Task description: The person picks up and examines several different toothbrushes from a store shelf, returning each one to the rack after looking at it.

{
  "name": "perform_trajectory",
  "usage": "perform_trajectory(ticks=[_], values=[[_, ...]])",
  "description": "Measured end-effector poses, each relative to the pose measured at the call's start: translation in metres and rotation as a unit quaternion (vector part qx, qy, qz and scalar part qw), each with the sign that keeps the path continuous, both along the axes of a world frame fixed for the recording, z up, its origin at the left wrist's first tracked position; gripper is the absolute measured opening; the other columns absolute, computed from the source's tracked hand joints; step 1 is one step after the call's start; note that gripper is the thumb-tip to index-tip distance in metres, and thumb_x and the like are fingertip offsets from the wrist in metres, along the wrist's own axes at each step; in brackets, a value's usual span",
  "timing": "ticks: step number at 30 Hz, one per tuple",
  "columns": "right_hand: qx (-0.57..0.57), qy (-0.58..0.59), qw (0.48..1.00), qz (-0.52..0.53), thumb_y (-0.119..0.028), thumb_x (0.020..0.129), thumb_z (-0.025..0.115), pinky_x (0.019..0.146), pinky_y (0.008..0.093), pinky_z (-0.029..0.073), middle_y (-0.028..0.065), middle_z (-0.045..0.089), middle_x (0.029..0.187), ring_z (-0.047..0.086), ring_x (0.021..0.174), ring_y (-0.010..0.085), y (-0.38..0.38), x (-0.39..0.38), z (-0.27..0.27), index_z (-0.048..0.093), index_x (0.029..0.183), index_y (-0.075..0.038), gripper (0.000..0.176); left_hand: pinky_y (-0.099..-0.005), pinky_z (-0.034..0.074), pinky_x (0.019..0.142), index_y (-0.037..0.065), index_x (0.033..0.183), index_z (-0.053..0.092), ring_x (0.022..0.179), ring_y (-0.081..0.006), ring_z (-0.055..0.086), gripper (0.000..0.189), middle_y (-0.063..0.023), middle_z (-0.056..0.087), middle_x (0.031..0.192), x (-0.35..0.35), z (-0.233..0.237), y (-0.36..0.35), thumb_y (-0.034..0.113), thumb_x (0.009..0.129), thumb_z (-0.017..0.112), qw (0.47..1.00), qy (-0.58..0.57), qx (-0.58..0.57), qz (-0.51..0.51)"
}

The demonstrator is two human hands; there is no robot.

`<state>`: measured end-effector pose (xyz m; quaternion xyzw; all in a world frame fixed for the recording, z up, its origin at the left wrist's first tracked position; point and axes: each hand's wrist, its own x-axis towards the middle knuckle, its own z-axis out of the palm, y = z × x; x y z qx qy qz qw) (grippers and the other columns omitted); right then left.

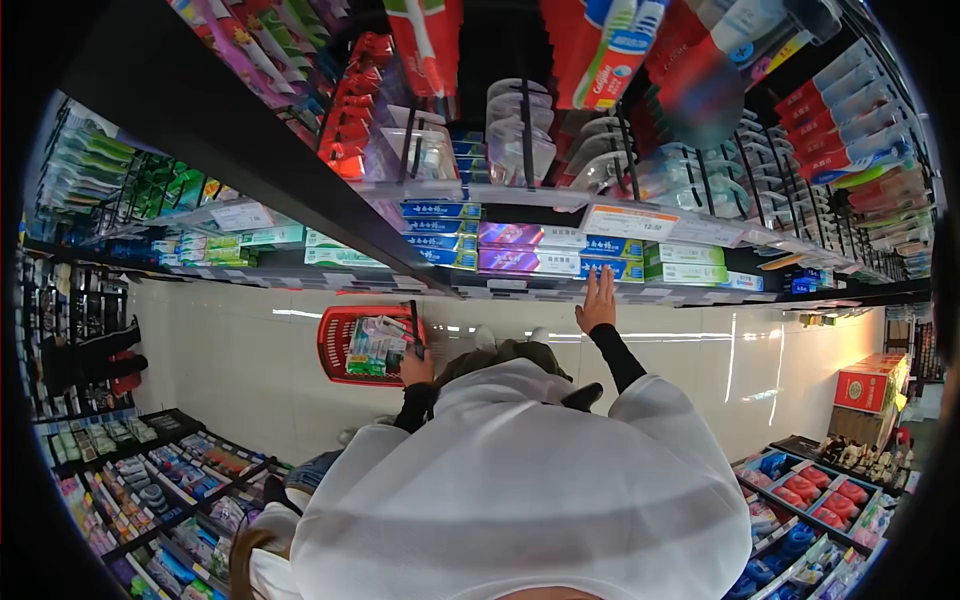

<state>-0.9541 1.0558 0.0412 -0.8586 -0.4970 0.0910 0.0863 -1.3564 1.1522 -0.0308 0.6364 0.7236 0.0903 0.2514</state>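
Observation:
My left hand (415, 366) is closed round the dark handle (413, 322) of a red shopping basket (325, 345). Several packaged goods (375, 345), mostly green and white, lie in it. My right hand (598, 302) reaches up to the shelf with its fingers stretched out. Its fingertips are right at the front of a blue and yellow toothpaste box (612, 269). Left of that stack sit purple and white toothpaste boxes (528, 261), and to its right green and white boxes (686, 271).
Hanging toothbrush packs (605, 60) fill the rack above. A black upright bar (300, 170) crosses the shelves on the left. Behind me stand low bins of goods (815, 495), and another person (265, 540) is at my left. Red boxes (868, 385) are stacked at the far right.

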Motion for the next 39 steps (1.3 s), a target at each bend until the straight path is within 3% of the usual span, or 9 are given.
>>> perform_trajectory(ticks=[8,15,16,31,35,39], values=[[-0.033,-0.025,0.998,-0.039,-0.017,0.064,0.071,0.097,0.0445,0.036,0.0244,0.006,0.145,0.008,0.135,0.0390,0.008,-0.011,-0.002,0.015,0.139,-0.002,0.095,-0.0482,0.048,0.066,0.003,0.080,0.063,0.074,-0.0396,0.061,0.029,-0.0209,0.062,0.072,0.005,0.016,0.007,0.032,0.077,0.058,0.998,-0.003,-0.016,-0.061],[-0.029,-0.038,0.998,-0.043,-0.018,0.064,0.072,0.097,0.0455,0.036,0.0243,0.005,0.145,0.007,0.135,0.0390,0.010,-0.014,-0.004,0.010,0.141,-0.002,0.100,-0.0491,0.048,0.067,0.004,0.081,0.062,0.073,-0.0397,0.061,0.030,-0.0208,0.062,0.072,-0.002,0.009,0.013,0.033,0.076,0.059,0.999,0.000,-0.005,-0.053],[-0.030,-0.032,0.998,-0.047,-0.014,0.064,0.066,0.096,0.0447,0.037,0.0253,0.009,0.144,0.008,0.135,0.0398,0.011,-0.016,0.002,0.014,0.140,-0.001,0.092,-0.0492,0.048,0.066,0.004,0.082,0.061,0.073,-0.0397,0.061,0.030,-0.0205,0.062,0.072,-0.003,0.005,0.012,0.033,0.076,0.060,0.999,0.006,0.000,-0.053],[-0.008,-0.043,0.999,-0.027,-0.015,0.063,0.069,0.095,0.0462,0.039,0.0265,0.008,0.143,0.009,0.134,0.0422,0.008,-0.014,-0.006,0.013,0.140,-0.001,0.096,-0.0493,0.049,0.066,0.002,0.085,0.062,0.073,-0.0404,0.061,0.032,-0.0216,0.062,0.075,-0.005,-0.003,0.009,0.032,0.073,0.064,0.999,0.007,0.004,-0.048],[-0.026,-0.047,0.998,-0.013,-0.015,0.062,0.070,0.095,0.0453,0.039,0.0269,0.008,0.143,0.009,0.133,0.0425,0.007,-0.015,-0.004,0.013,0.139,0.000,0.097,-0.0468,0.049,0.065,0.004,0.092,0.060,0.073,-0.0387,0.061,0.036,-0.0198,0.063,0.076,-0.007,0.010,-0.002,0.035,0.073,0.065,1.000,-0.013,0.019,-0.009],[-0.016,-0.054,0.998,-0.002,-0.014,0.062,0.070,0.095,0.0456,0.039,0.0263,0.008,0.143,0.010,0.133,0.0428,0.007,-0.010,-0.008,0.014,0.140,-0.002,0.096,-0.0424,0.048,0.062,0.004,0.088,0.059,0.070,-0.0341,0.062,0.037,-0.0154,0.063,0.072,-0.011,0.011,-0.007,0.038,0.073,0.066,0.993,-0.120,-0.011,0.018]])
